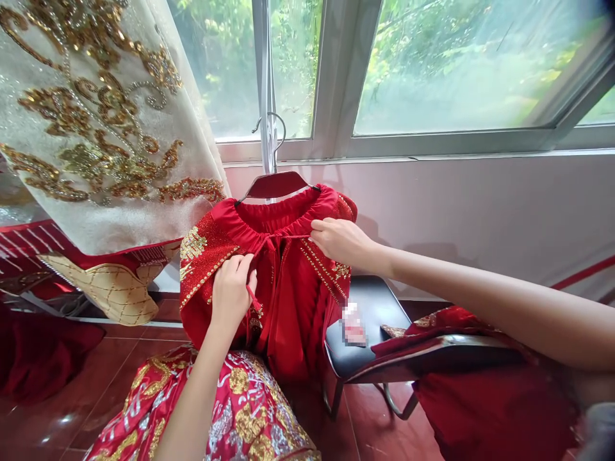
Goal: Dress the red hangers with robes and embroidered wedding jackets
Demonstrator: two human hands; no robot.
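Observation:
A red garment with a gathered neckline and gold-beaded panels hangs on a dark red hanger. A thin red drawstring runs across the front of its neckline, with a crossing or knot near the middle. My right hand pinches the drawstring at the right of the neckline, the arm reaching in from the right. Lower on the left, my left hand is closed on the other end of the drawstring, and a red tasselled tip dangles beside its fingers.
A white cloth with gold sequin scrolls hangs at left. A black chair stands at right, with red garments draped over its back. Below lies a red fabric patterned in gold and silver. Windows line the wall behind.

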